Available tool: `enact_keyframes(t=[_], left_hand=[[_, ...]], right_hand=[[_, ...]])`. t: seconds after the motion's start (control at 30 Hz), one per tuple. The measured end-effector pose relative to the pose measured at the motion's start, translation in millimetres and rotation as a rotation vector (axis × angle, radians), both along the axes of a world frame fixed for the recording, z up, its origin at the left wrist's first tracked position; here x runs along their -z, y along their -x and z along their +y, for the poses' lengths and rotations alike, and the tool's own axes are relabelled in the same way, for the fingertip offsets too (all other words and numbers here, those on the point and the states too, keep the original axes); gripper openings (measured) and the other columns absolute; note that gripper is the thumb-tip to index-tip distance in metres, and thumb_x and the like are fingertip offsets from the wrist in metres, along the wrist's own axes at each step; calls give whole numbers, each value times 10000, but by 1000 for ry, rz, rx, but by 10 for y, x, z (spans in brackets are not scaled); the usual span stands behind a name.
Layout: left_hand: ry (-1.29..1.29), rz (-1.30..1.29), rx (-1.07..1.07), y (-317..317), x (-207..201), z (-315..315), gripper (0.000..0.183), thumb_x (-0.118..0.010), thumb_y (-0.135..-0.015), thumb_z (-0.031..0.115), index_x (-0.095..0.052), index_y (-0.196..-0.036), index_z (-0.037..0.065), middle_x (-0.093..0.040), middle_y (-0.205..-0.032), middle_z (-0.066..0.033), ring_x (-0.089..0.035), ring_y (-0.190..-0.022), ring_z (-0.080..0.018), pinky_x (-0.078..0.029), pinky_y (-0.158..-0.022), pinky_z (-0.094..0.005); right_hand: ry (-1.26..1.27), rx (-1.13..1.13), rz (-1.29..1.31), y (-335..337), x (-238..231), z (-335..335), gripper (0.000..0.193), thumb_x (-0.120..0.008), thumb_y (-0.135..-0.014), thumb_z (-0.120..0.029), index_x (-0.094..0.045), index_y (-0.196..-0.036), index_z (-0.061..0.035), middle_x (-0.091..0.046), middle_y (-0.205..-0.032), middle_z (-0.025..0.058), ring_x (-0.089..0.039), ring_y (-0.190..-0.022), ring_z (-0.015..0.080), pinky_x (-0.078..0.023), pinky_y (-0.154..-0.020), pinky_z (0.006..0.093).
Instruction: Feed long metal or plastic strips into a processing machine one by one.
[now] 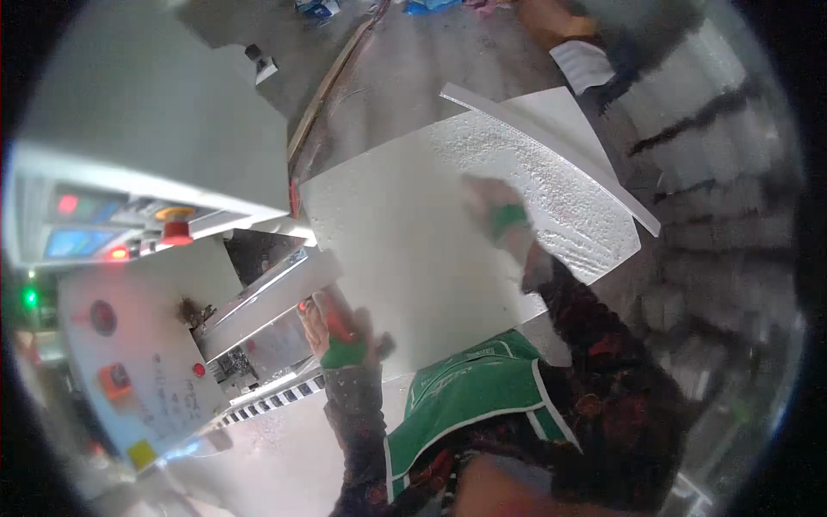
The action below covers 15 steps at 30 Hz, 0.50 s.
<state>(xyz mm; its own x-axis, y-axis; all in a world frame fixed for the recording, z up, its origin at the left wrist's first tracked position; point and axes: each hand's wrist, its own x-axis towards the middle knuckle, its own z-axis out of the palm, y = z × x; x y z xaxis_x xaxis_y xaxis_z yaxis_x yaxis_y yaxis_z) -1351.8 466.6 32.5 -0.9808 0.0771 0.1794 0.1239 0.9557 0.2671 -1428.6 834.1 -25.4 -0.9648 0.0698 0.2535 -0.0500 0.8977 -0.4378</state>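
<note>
A large smooth white panel lies tilted in front of me, reaching down to my green apron. My right hand, with a green band round it, is over the panel's right part; motion smears its fingers. At the panel's lower left edge is my left hand, also green-banded, its fingers stretched upward and somewhat apart. Whether these fingers touch the panel's edge is unclear. Beyond the right hand is a white sheet with a bumpy, shiny surface, with a narrow white strip lying slantwise across it.
To the left stands a white machine with a red knob and lit buttons. A pale rail runs beside my left hand. Stacked pale sheets rise at the right. A brown box and crumpled blue plastic sit at the far end.
</note>
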Motion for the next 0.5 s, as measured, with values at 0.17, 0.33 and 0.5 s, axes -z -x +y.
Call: enact_keyframes(t=[0.17,0.33,0.5], left_hand=[[-376,69,-281,66,457,-108,690,-735,-929,333,-483,-1462,-25,-586,-1380,-246,-610,-1221,-365,-467,-1081,-467],[-470,22,-455,132,262,-152,513,-739,-954,329,-630,-1285,-48,-658,-1276,-218,-630,-1180,-323,-493,-1040,-422],[-833,108,-382,159,432,-614,223,-688,-963,219,-628,-1061,28,-640,-932,-69,-619,-837,-212,-525,-789,-335]], right_hand=[[-341,323,-133,-20,1021,2021,709,-640,-929,-414,-452,-1528,-84,-508,-1524,180,-487,-1392,378,-385,-1163,491],[-500,387,-591,38,1386,3156,899,-616,-932,-476,-207,-1645,-111,-287,-1678,159,-293,-1535,380,-337,-1190,525],[-502,128,-348,81,2197,3889,794,-654,-911,-412,-360,-1580,-101,-496,-1541,165,-463,-1427,347,-405,-1156,424]])
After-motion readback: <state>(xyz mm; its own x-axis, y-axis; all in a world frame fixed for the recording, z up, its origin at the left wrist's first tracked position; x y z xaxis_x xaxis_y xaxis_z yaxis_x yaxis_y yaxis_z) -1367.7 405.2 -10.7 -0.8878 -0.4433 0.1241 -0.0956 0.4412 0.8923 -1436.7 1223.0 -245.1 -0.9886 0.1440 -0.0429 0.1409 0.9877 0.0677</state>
